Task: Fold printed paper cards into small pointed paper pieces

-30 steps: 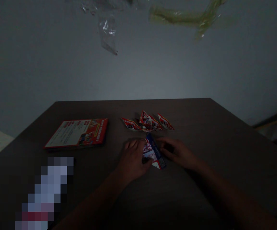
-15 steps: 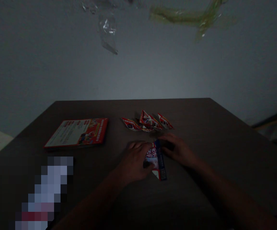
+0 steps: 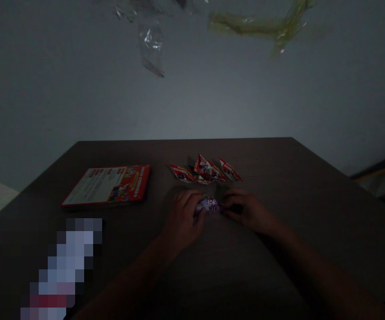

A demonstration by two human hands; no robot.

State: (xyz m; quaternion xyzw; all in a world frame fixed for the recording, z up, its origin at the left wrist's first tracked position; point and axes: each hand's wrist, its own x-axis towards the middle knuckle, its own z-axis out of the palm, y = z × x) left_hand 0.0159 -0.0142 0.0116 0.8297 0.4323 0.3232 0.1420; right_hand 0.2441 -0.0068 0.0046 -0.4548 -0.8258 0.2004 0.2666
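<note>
Between my two hands is a small printed box (image 3: 210, 205), low over the middle of the table. Its visible face is whitish and purple with blurred lettering. My left hand (image 3: 185, 215) grips the left end, thumb at the near side and fingers over the far side. The fingertips of my right hand (image 3: 248, 210) are pinched at the right end. Much of the box is covered by fingers. Just beyond lie several red pointed packets (image 3: 207, 170) in a loose cluster.
A flat red and white printed box (image 3: 109, 186) lies on the left of the dark table (image 3: 279, 173). Nearer me at lower left is a pixelated, unreadable patch (image 3: 69, 262). Behind the table rises a grey wall (image 3: 192, 98) with yellowish tape (image 3: 246, 23) and clear plastic (image 3: 151, 46) stuck on it.
The small box has turned: its dark blue side and long near end no longer show. My left hand has shifted slightly left and closed round it. The packets and the flat box stay put.
</note>
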